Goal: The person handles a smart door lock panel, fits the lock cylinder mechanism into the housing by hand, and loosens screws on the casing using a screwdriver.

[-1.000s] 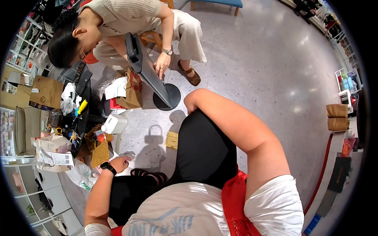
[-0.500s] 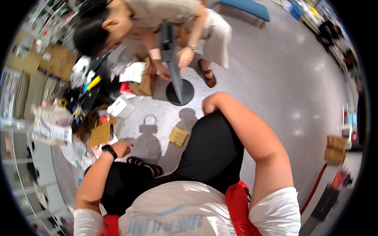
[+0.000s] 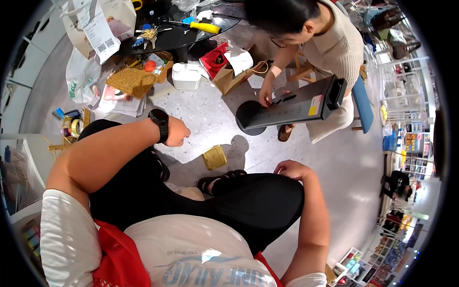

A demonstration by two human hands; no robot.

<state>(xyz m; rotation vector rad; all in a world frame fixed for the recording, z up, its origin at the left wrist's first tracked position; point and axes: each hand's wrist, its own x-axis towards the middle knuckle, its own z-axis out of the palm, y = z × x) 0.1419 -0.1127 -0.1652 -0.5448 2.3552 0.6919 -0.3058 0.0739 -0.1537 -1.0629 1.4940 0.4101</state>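
White T-shirt (image 3: 191,234) behind both hands: large blue-grey letters, inverted and creased, seem to read UNFAILING. Black cloth trousers (image 3: 253,196) under the right hand (image 3: 290,170), which rests on the knee, fingers loosely spread. Beyond it, a seated person in beige (image 3: 330,43) has a hand at a slanted grey-and-black stand (image 3: 287,107) on a round base; its yellow-and-white sticker (image 3: 315,105) is illegible. Glossy black round table (image 3: 177,42), far ahead of left hand (image 3: 178,132); on it, a pale paper bag (image 3: 122,24) carries a white label with square code, text too small. Left hand: fingers curled, contents cannot be told. Woven tan basket (image 3: 129,82) ahead-left of it; white plastic jug (image 3: 186,76) ahead. Flat yellow square object (image 3: 214,157) lies on the floor between the hands, touched by neither. Yellow-handled screwdriver (image 3: 205,27) on the table. Black wristwatch (image 3: 159,117) at left wrist.
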